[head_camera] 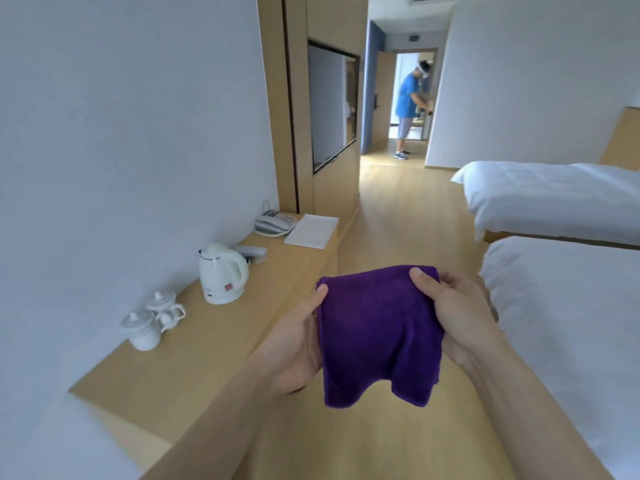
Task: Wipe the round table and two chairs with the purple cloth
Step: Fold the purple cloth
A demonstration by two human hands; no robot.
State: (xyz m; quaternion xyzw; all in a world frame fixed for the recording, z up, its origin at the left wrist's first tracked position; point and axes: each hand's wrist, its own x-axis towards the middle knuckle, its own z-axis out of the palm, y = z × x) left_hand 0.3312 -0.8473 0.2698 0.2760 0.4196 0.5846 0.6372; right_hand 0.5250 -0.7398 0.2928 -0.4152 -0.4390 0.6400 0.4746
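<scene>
Right of the desk, above the wooden floor: folded purple cloth held up by 2 hands, left hand and right hand each pinching 1 upper corner. White kettle on the desk.

Readable text: none.
Kettle: small red mark, too small to read.
Phone: keys illegible.
</scene>
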